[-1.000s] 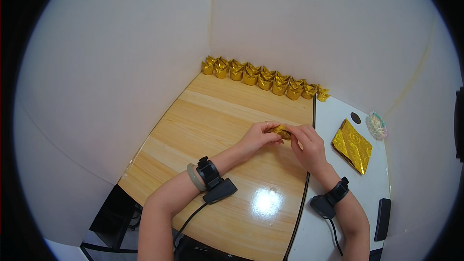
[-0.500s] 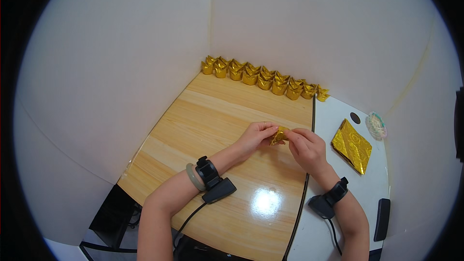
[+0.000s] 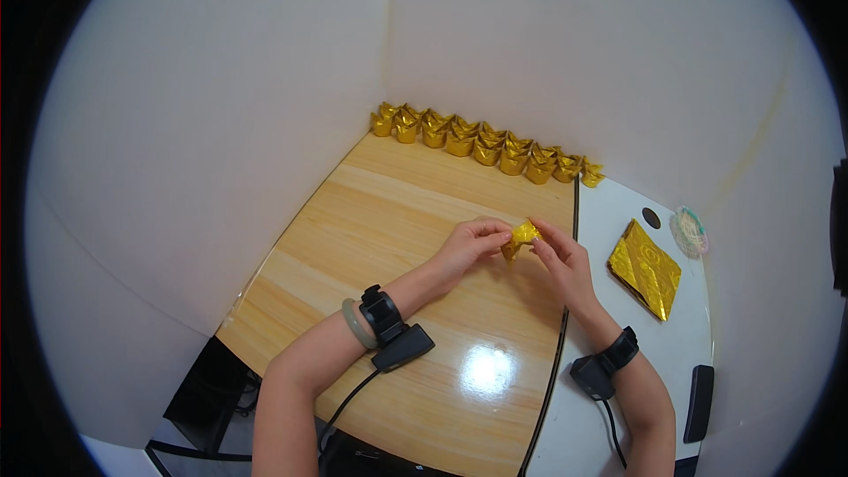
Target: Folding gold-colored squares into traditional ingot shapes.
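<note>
Between my two hands, above the right part of the wooden tabletop (image 3: 380, 212), is a small piece of folded gold foil paper (image 3: 526, 232). My left hand (image 3: 473, 247) pinches its left side with thumb and fingers. On the other side, my right hand (image 3: 565, 267) grips it between thumb and fingertips. The underside of the piece is partly hidden by my fingers. Along the back edge stand several folded gold paper ingots (image 3: 460, 140) in a close row. A flat stack of gold foil paper (image 3: 647, 269) lies to the right of my right hand.
At the right, a white tabletop (image 3: 601, 230) adjoins the wooden one along a dark seam. A round clear container of pale rubber bands (image 3: 688, 231) and a dark cable hole (image 3: 651, 218) are beyond the stack. White walls (image 3: 548, 44) enclose the table. Cabled black wristbands (image 3: 382, 316) circle both forearms.
The gold paper has turned in my fingers and shifted slightly up and right, showing more of its face. My right hand's fingers have spread and moved around its right side.
</note>
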### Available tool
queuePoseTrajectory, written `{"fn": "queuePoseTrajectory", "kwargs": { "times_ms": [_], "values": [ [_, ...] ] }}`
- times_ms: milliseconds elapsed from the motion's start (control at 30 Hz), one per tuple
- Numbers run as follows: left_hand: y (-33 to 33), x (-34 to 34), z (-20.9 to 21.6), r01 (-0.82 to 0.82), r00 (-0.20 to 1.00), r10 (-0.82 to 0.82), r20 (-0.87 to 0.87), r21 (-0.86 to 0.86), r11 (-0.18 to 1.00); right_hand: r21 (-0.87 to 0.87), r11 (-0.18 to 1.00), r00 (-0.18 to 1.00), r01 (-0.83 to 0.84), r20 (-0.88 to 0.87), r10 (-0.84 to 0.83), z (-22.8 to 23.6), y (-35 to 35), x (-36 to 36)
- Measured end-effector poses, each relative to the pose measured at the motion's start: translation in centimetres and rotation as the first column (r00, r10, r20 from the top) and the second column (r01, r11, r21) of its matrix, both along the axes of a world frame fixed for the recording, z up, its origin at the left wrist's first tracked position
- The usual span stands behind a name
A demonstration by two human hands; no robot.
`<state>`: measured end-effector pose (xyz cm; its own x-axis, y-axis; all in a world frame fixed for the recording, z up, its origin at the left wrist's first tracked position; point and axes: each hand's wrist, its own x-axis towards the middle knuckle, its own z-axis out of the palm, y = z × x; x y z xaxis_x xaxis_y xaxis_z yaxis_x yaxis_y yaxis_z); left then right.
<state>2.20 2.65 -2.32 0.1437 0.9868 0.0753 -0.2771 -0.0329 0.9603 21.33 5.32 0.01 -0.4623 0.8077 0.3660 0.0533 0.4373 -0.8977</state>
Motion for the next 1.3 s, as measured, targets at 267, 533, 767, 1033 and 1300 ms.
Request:
{"fn": "queuePoseTrajectory", "kwargs": {
  "times_ms": [267, 533, 767, 1033, 1300],
  "values": [
    [-0.2, 0.4, 0.6, 0.000, 0.995, 0.010, -0.098, 0.101, 0.995, 0.096, 0.994, 0.991, 0.053, 0.122, -0.064, -0.3, 0.1, 0.2],
    [0.2, 0.1, 0.1, 0.055, 0.996, -0.055, -0.073, -0.005, 0.998, 0.111, 0.993, 0.996, 0.037, 0.080, -0.046, 0.6, -0.9, -0.9],
    [0.4, -0.7, -0.1, 0.077, 0.984, -0.046, 0.172, -0.175, 0.982, 0.279, 0.959, 0.979, -0.053, 0.205, -0.005, 0.8, -0.5, 0.0],
    [1.4, -0.4, -1.5, -0.172, 0.968, 0.157, -0.197, -0.061, 0.983, 0.281, 0.959, 0.934, 0.020, 0.338, -0.119, -0.3, 0.6, 1.0],
    [0.8, -1.5, -0.1, -0.286, 0.639, 0.313, -0.703, 0.160, 0.945, 0.233, 0.973, 0.912, -0.012, 0.401, -0.085, 0.8, -0.5, 0.4]
  ]
}}
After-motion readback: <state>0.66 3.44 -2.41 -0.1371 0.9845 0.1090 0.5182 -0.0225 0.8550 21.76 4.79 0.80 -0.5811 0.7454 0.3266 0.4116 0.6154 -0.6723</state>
